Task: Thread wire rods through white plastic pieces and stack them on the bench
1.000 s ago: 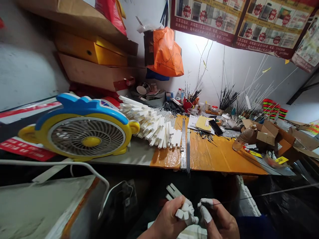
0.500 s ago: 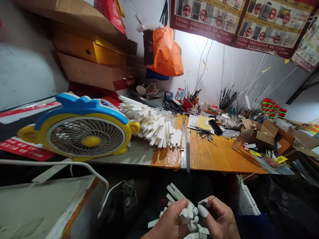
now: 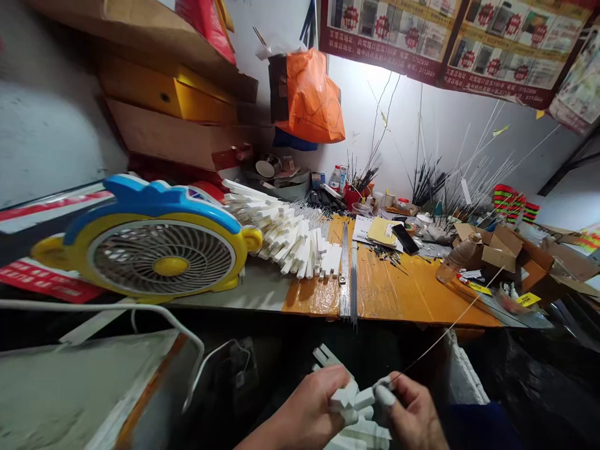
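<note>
A bundle of white foam sticks point(image 3: 349, 400) was clamped in the left hand point(image 3: 307, 415) below the counter point(image 3: 412, 294) edge; a thin rod point(image 3: 445, 331) was pinched by the right hand point(image 3: 412, 419) at one stick's end.

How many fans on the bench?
1: the yellow and blue fan stands at the left end of the bench, beside the pile of white sticks. Clutter further back could hide others.
</note>
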`<state>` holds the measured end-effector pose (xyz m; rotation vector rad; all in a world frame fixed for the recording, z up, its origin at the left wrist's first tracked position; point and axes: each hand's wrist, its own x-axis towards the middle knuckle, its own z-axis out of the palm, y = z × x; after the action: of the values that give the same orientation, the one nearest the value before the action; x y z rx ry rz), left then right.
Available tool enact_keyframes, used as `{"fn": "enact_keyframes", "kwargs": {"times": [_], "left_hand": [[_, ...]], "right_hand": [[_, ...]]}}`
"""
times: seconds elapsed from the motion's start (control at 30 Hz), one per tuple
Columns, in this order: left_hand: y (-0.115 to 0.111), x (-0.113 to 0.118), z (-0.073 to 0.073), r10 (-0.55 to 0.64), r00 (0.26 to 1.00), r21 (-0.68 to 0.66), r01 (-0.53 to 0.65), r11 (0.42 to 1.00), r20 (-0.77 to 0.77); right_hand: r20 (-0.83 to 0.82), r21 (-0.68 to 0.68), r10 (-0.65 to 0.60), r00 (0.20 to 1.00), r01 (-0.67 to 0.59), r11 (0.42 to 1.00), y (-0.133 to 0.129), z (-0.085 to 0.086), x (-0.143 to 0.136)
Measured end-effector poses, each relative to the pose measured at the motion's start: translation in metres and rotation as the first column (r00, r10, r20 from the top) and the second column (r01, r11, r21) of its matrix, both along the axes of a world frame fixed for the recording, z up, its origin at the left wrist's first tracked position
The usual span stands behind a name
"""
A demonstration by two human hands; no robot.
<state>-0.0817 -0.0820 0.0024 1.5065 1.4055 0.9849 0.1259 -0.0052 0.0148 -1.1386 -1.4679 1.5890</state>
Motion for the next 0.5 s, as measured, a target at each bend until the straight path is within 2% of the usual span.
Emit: {"fn": "enact_keyframes", "kwargs": {"times": [0.1, 0.23, 0.4, 0.5], "left_hand": [[0.001, -0.003, -0.003, -0.017, 0.999, 0.004, 0.017, 1.0, -0.037], [0.003, -0.008, -0.01, -0.02, 0.986, 0.083, 0.034, 0.996, -0.163], [0.006, -0.005, -0.013, -0.016, 0.956, 0.079, 0.041, 0.996, -0.292], [0.009, -0.004, -0.009, -0.037, 0.94, 0.051, 0.058, 0.997, -0.339]], "right_hand": [[-0.014, -0.023, 0.003, 1.0, -0.003, 1.0, 0.0, -0.016, -0.002], [-0.045, 0.018, -0.105, 0.993, 0.105, 0.994, 0.0, -0.027, 0.0], [-0.08, -0.085, -0.091, 0.993, 0.084, 0.993, -0.016, -0.043, -0.014], [-0.071, -0.137, -0.159, 0.985, 0.149, 0.979, -0.014, -0.051, -0.009]]}}
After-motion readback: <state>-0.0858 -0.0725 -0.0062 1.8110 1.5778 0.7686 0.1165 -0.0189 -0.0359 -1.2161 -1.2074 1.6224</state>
